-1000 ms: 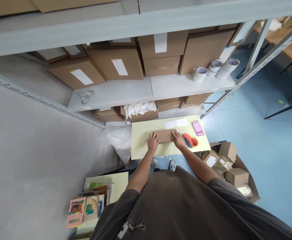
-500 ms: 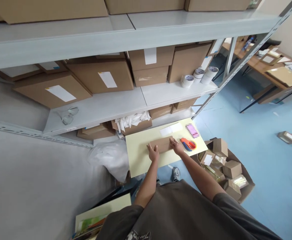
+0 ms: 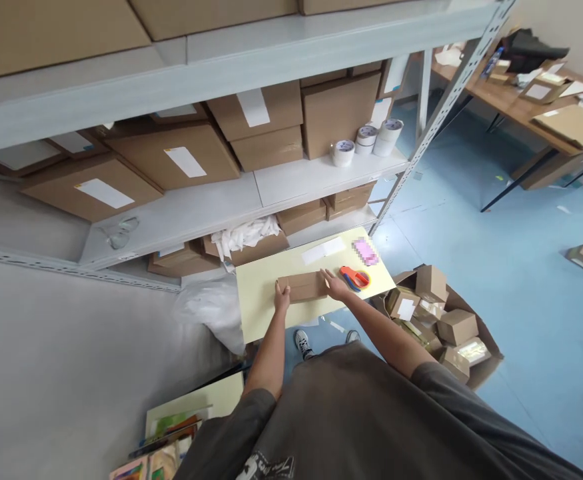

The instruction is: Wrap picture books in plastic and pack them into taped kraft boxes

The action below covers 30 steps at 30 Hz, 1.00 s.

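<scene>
A small flat brown cardboard box (image 3: 303, 287) lies on the pale yellow tabletop (image 3: 258, 320), long side facing me. My left hand (image 3: 282, 298) is closed on its left end, thumb on top. At the right end, my right hand (image 3: 336, 285) holds the box between thumb and fingers; part of the grip is hidden. Just right of that hand rests an orange and blue tape dispenser (image 3: 355, 278). Behind the box are white paper slips (image 3: 324, 250), and a pink pixelated item (image 3: 365, 251) sits near the far right corner.
Grey metal shelving (image 3: 221, 210) with cartons and white tape rolls (image 3: 344, 153) rises behind the tabletop. A large open carton (image 3: 488, 367) of small boxes stands at right. A white plastic bag (image 3: 211, 307) bulges at left. Farther right is a wooden desk (image 3: 516, 113).
My view has shifted, so the scene sits farther left. The box is turned slightly, its long side more level. My left hand has moved from its front left corner to its left end.
</scene>
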Each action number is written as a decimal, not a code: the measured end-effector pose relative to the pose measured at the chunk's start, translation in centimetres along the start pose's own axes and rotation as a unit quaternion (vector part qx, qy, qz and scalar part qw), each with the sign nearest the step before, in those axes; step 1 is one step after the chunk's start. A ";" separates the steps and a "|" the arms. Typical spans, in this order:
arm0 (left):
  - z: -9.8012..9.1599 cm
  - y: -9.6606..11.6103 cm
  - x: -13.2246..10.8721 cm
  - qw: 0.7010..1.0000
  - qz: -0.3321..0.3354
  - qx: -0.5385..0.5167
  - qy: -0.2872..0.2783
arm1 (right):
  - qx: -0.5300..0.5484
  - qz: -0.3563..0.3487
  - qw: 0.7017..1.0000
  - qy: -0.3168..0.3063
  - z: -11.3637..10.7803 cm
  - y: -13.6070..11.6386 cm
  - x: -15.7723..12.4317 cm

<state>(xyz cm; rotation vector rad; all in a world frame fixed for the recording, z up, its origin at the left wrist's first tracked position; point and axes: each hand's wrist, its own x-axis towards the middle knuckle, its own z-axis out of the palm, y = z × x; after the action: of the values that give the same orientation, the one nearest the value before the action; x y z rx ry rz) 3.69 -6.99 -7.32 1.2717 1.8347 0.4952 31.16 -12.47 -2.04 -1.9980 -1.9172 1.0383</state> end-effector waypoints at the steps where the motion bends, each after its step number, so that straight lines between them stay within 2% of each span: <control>1: -0.2 -0.1 -0.1 1.000 0.004 0.001 -0.002 | 0.006 -0.005 0.999 0.031 -0.6 1.0 -0.5; 4: -0.5 -0.4 -0.2 1.000 0.017 -0.005 0.002 | 0.018 0.014 0.994 0.107 -2.5 4.7 -2.1; 6: -0.4 -0.4 -0.2 1.000 0.009 0.006 0.005 | 0.018 0.026 0.991 0.128 -3.7 7.5 -3.0; 9: 0.1 -0.2 -0.2 1.000 -0.014 0.020 0.017 | 0.014 0.045 0.990 0.130 -5.4 11.1 -4.0; 12: 0.9 0.0 -0.3 0.999 -0.039 0.008 0.022 | 0.016 0.080 0.993 0.091 -6.1 13.2 -4.1; 15: 1.6 0.1 -0.6 0.999 -0.041 -0.001 0.028 | 0.020 0.103 0.993 0.048 -5.1 13.8 -3.3; 20: 2.7 -0.4 -1.7 0.995 0.028 0.021 0.092 | 0.012 0.141 0.990 -0.023 -0.8 13.4 -1.9; 23: 3.1 -0.8 -2.0 0.994 0.041 0.003 0.101 | -0.011 0.169 0.986 -0.005 1.1 13.3 -1.1; 26: 3.2 -0.9 -1.9 0.994 0.036 -0.040 0.093 | -0.014 0.184 0.983 0.021 1.1 13.3 -0.5; 30: 3.4 -0.7 -1.6 0.992 0.011 -0.085 0.094 | 0.052 0.173 0.983 0.031 -0.9 13.0 -0.7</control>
<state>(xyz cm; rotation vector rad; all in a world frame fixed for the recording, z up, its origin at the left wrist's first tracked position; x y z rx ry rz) 6.26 -9.16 -9.14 1.1626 1.8895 0.7890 42.17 -14.75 -8.57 -2.3236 -1.4813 1.1109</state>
